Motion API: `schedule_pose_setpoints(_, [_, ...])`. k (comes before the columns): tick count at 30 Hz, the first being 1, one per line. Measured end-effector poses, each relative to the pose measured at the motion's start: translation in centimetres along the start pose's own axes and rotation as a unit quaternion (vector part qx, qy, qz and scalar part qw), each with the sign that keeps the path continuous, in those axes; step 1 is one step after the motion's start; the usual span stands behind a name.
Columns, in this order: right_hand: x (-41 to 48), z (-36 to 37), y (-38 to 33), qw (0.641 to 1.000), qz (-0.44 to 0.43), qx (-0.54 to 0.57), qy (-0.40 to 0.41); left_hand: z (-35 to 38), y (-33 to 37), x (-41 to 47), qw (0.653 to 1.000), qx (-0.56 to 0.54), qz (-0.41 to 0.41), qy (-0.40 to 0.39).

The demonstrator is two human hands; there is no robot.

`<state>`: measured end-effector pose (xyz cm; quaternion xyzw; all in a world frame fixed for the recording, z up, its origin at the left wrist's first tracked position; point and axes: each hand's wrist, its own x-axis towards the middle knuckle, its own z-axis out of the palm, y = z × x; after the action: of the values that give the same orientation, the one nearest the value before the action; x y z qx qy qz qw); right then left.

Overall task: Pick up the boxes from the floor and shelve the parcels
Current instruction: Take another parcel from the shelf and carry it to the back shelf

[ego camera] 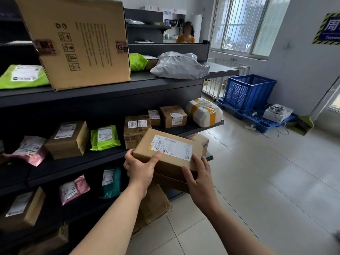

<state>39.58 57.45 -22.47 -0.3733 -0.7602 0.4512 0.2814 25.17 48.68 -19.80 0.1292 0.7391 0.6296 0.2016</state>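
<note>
Both hands held a flat cardboard parcel [168,151] with a white shipping label on its top face, raised in front of the dark metal shelving unit [103,85] at about the height of the middle shelves. The left hand [139,168] gripped the parcel's near left corner, thumb lying across the top beside the label and fingers curled underneath. The right hand [199,179] clasped the near right side, fingers spread along the edge and the thumb pressed against the front face. A second brown box [172,178] showed directly under the parcel, between the two hands; whether it was carried with the parcel or resting on the shelf could not be told. On the shelf just behind stood several small cardboard boxes [136,130], a green mailer bag [104,138], a brown paper-wrapped package [69,139] and a white bundle bound with yellow tape [204,112] at the shelf's right end. The shelf above carried a large cardboard carton [79,41] and a grey plastic bag [180,66]. Farther off, by the window, a blue plastic crate [248,91] sat on a blue pallet [255,115] on the tiled floor [266,181].
</note>
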Motion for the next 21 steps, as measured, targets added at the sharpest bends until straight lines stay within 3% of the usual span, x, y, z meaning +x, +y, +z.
schedule_pose_setpoints(5, [0.5, -1.2, -0.7, 0.998, 0.018, -0.063, -0.021, -1.8, 0.1, 0.7, 0.999, 0.015, 0.001, -0.047])
schedule_pose_setpoints(11, [1.4, -2.7, -2.1, 0.996, 0.038, -0.025, -0.074, -3.9, 0.3, 1.3, 0.992, -0.008, 0.01, -0.127])
schedule_pose_setpoints(21, [0.0, -1.3, -2.5, 0.996, 0.02, -0.046, -0.068, -3.5, -0.5, 0.1, 0.994, 0.021, 0.021, -0.101])
